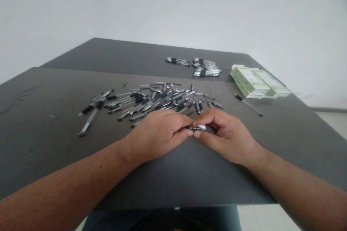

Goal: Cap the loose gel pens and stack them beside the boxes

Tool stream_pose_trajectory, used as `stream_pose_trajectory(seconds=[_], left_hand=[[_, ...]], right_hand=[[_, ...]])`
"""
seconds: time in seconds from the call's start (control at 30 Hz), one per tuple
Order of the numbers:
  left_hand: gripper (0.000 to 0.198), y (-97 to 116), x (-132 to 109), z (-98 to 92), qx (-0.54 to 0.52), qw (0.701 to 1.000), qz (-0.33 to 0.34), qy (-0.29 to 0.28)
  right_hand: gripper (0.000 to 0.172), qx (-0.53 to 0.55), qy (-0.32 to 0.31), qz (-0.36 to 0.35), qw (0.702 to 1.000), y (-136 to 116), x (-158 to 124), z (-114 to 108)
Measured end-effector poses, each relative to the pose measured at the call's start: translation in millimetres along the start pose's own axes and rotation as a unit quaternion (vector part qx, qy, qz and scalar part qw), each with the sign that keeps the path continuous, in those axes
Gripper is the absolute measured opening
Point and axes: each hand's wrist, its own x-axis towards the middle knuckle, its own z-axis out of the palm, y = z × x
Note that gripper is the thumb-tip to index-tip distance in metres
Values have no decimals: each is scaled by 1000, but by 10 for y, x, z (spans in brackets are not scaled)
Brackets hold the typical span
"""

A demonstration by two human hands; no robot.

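Note:
My left hand (159, 133) and my right hand (227, 135) meet low over the near part of the table, fingertips almost touching. Both are closed in a pinch on one pen (194, 128), of which a short black stretch and a silvery-white piece show between the fingers. The rest of it is hidden by my hands. Just beyond lies a loose heap of pens (162, 97), clear-barrelled with black grips, with short caps and thin refills scattered at its right side.
Two pens (92, 117) cross at the heap's left. One pen (248, 104) lies alone to the right, before green-and-white boxes (252, 81). At the back are a small row of pens (177, 61) and a larger stack of pens (206, 71). A dark table (54, 151) carries everything.

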Motion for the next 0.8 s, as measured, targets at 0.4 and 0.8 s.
stream_pose_trajectory(seconds=[0.4,0.8], left_hand=[[16,-95,-30,48,62,996,45,40],[19,-105,-48,44,29,998,27,47]], right_hand=[[8,-125,38,-41,991,-118,40,-107],[18,-139,18,-57,988,-62,83,-109]])
